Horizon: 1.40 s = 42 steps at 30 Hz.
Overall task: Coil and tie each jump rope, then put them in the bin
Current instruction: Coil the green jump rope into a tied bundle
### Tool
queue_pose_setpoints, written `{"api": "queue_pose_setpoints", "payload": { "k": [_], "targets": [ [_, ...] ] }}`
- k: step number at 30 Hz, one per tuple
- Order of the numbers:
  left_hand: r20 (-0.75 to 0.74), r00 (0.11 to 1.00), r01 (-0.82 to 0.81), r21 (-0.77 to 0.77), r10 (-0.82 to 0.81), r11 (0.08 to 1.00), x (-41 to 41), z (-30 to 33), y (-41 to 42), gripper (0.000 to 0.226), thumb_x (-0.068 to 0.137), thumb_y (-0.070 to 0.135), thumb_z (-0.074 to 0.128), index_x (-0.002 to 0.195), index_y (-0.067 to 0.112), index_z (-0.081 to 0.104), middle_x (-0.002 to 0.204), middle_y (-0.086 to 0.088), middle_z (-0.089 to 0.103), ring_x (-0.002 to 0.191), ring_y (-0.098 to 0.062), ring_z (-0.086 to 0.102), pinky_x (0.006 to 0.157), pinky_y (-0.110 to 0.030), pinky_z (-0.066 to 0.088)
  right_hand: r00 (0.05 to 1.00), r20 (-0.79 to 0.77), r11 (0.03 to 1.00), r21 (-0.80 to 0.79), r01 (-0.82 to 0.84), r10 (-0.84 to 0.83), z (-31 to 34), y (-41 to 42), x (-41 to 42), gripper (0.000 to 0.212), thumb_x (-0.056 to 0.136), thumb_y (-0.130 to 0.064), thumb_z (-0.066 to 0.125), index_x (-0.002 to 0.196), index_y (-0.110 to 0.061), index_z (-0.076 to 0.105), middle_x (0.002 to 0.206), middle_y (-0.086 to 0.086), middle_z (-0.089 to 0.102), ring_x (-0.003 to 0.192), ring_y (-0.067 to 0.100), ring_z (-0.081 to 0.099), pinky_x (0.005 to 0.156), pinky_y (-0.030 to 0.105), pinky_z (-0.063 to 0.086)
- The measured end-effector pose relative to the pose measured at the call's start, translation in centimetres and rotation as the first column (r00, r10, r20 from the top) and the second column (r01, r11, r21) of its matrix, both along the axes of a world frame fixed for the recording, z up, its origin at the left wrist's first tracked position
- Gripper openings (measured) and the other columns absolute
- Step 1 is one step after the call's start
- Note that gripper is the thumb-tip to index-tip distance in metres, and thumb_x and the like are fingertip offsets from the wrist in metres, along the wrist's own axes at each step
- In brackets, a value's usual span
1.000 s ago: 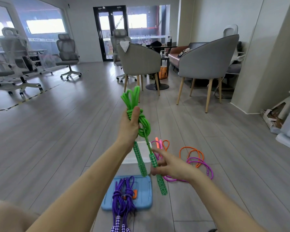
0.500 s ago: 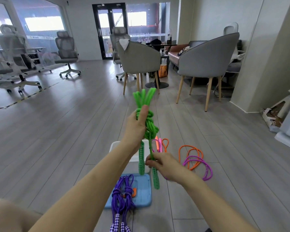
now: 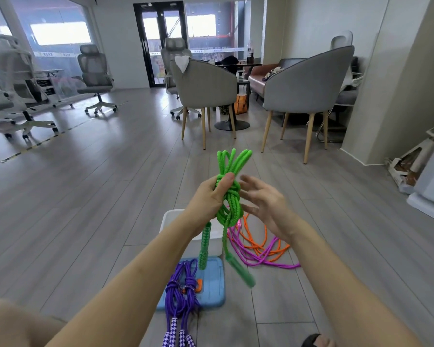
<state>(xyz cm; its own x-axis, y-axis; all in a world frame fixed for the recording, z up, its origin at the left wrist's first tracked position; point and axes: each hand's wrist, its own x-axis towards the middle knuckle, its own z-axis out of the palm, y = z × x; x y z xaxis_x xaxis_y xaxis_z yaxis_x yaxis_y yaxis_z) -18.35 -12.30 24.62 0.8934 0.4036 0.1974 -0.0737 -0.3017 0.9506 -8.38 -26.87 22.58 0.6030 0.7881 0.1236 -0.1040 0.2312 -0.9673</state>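
From the head view, the right hand (image 3: 263,204), which was pinching a handle half a second ago, is now hovering spread beside the knot. The left hand (image 3: 211,196) is keeping its grip pinched on the one green jump rope (image 3: 229,199), raised above the white bin (image 3: 171,219). One purple rope (image 3: 182,294) is lying on the blue lid (image 3: 211,284); one orange rope (image 3: 258,244) and one magenta rope (image 3: 268,259) are sprawling on the floor.

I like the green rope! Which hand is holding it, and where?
The left hand holds the green jump rope at its knotted middle. The right hand is open beside it, holding nothing.
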Motion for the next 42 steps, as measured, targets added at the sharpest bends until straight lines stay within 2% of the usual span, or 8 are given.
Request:
{"api": "queue_pose_setpoints", "payload": {
  "k": [7,13,21,27,30,36,39,42],
  "targets": [
    [-0.123,0.936,0.331,-0.022,-0.331,0.943,-0.9,-0.2,-2.3,0.056,0.102,0.049,0.050,0.098,-0.006,0.061,0.076,-0.006,0.065,0.071,-0.018,0.063,0.072,-0.035,0.051,0.963,-0.246,0.959,0.281,-0.036,0.108,2.7,-0.2,-1.4,0.074,0.081,-0.047,0.074,0.138,-0.006,0.050,0.130,0.021,0.068,0.122,0.035,0.066,0.103,0.048,0.054],
    [-0.162,0.889,0.428,-0.046,-0.429,0.903,-0.6,0.0,-3.6,0.059,0.091,0.046,0.058,0.133,0.004,0.055,0.129,-0.029,0.062,0.123,-0.037,0.061,0.108,-0.044,0.049,0.968,-0.239,0.981,0.160,0.112,-0.071,3.5,-0.3,-2.2,0.040,0.090,-0.041,0.065,0.097,-0.003,0.057,0.071,0.009,0.065,0.064,0.024,0.069,0.089,0.047,0.060],
    [-0.101,0.897,0.430,-0.032,-0.431,0.902,-0.9,-0.1,-3.9,0.071,0.093,0.058,0.052,0.111,-0.011,0.057,0.091,-0.016,0.061,0.086,-0.027,0.061,0.087,-0.049,0.052,0.957,-0.256,0.982,0.166,-0.094,0.135,3.2,-1.3,-2.1,0.063,0.091,-0.051,0.053,0.123,0.003,0.058,0.125,0.026,0.069,0.122,0.039,0.065,0.104,0.049,0.054],
    [-0.126,0.898,0.404,-0.143,-0.421,0.904,-1.1,-1.4,-3.6,0.050,0.095,0.038,0.066,0.135,0.010,0.056,0.121,-0.019,0.069,0.112,-0.032,0.069,0.100,-0.044,0.056,0.963,-0.268,0.982,0.177,0.071,-0.021,3.5,-1.2,-1.5,0.032,0.095,-0.040,0.059,0.090,-0.008,0.061,0.089,0.018,0.077,0.109,0.034,0.072,0.087,0.039,0.061],
    [-0.126,0.871,0.460,-0.131,-0.475,0.878,-1.2,-2.4,-3.8,0.050,0.087,0.022,0.079,0.129,0.011,0.055,0.097,-0.008,0.061,0.091,-0.018,0.061,0.083,-0.028,0.053,0.937,-0.340,0.962,0.221,0.157,-0.075,3.2,-0.9,-1.0,0.030,0.102,-0.033,0.057,0.087,-0.007,0.059,0.075,0.013,0.072,0.095,0.034,0.075,0.088,0.039,0.061],
    [-0.062,0.955,0.280,-0.142,-0.291,0.949,-1.0,-4.9,-5.3,0.027,0.096,0.020,0.069,0.118,0.012,0.057,0.087,-0.006,0.056,0.074,-0.015,0.058,0.073,-0.035,0.054,0.901,-0.401,0.933,0.230,0.276,-0.167,2.1,-0.5,-0.3,0.030,0.105,-0.036,0.054,0.085,-0.013,0.053,0.061,-0.002,0.044,0.058,0.016,0.053,0.076,0.038,0.059],
    [-0.105,0.983,0.155,0.021,-0.152,0.988,-0.6,-5.4,-5.7,0.012,0.093,0.025,0.062,0.103,0.024,0.056,0.077,-0.001,0.054,0.063,-0.015,0.052,0.063,-0.040,0.051,0.888,-0.381,0.920,0.186,0.346,-0.257,1.7,-0.7,0.1,0.032,0.106,-0.037,0.053,0.083,-0.015,0.051,0.058,-0.003,0.039,0.055,0.015,0.050,0.072,0.038,0.056],
    [-0.252,0.967,0.099,0.539,0.048,0.836,-0.5,-5.5,-5.4,0.035,0.083,0.040,0.055,0.115,0.025,0.049,0.085,-0.004,0.063,0.070,-0.028,0.061,0.067,-0.041,0.054,0.856,-0.349,0.905,0.051,0.422,-0.380,1.2,-0.7,0.6,0.034,0.105,-0.036,0.055,0.081,-0.013,0.053,0.055,-0.002,0.040,0.051,0.017,0.053,0.069,0.038,0.053]
  ]
}}
